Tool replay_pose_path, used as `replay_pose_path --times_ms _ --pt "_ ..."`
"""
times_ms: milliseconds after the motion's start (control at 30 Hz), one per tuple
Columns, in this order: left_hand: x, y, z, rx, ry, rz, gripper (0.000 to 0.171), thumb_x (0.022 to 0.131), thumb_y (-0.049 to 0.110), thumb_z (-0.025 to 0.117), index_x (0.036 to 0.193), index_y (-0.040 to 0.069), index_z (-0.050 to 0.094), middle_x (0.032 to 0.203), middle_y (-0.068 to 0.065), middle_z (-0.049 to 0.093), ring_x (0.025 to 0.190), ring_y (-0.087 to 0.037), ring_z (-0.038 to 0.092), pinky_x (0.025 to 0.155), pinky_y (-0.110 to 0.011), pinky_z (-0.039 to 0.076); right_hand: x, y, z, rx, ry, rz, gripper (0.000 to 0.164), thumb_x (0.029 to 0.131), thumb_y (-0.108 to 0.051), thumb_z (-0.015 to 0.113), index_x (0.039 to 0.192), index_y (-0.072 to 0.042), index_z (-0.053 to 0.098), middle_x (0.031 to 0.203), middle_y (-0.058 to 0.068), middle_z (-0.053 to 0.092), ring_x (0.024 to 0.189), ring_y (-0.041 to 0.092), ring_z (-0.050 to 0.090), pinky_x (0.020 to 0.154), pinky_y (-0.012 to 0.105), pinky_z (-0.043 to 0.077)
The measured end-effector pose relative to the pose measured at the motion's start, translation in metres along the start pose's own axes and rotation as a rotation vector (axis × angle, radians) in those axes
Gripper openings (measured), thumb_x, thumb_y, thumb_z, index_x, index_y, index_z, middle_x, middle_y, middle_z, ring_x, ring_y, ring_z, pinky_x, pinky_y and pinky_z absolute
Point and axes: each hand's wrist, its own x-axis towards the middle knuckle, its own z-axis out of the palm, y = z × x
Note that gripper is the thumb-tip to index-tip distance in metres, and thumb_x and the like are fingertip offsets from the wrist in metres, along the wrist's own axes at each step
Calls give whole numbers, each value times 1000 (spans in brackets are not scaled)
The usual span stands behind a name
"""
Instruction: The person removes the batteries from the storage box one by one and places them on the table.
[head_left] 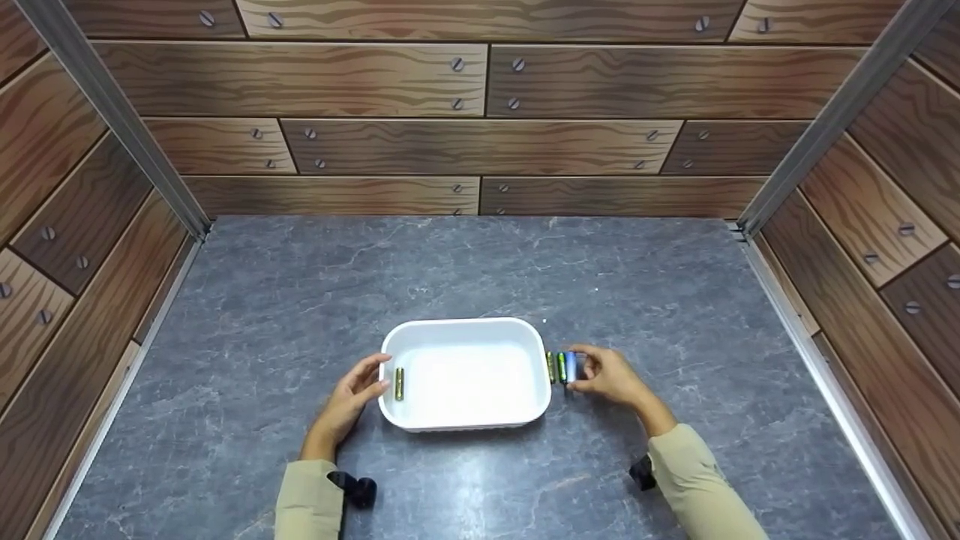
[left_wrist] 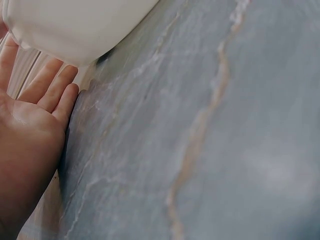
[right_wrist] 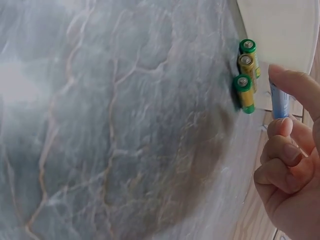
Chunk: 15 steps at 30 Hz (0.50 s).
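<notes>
A white rectangular dish (head_left: 472, 426) with rounded corners sits on the grey marbled surface. Inside it, against the left end, stands or lies a gold battery (head_left: 399, 384). My left hand (head_left: 349, 401) is at the dish's left end, its thumb and fingertips at the rim; the left wrist view shows this palm (left_wrist: 22, 135) with fingers extended to the dish. Between thumb and forefinger my right hand (head_left: 613, 379) pinches a blue battery (right_wrist: 280, 102). Just left of it, three green-and-gold batteries (right_wrist: 244, 92) are lined up beside the dish's right wall.
Wood-patterned panels (head_left: 390, 146) close off the back and both sides of the grey surface (head_left: 300, 277). Metal posts (head_left: 795, 142) stand in the back corners. Small white specks lie behind the dish. Black wrist devices (head_left: 363, 491) sit at the cuffs of the beige sleeves.
</notes>
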Motion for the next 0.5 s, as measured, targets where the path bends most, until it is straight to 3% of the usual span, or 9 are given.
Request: replay_pose_path --times_ms 500 --pt "0 1 1 -6 -5 -7 49 90 1 60 137 -5 45 150 -23 41 144 -35 35 98 -8 39 6 12 -1 -111 -12 82 56 69 -3 78 122 7 59 64 -2 48 56 7 39 51 18 31"
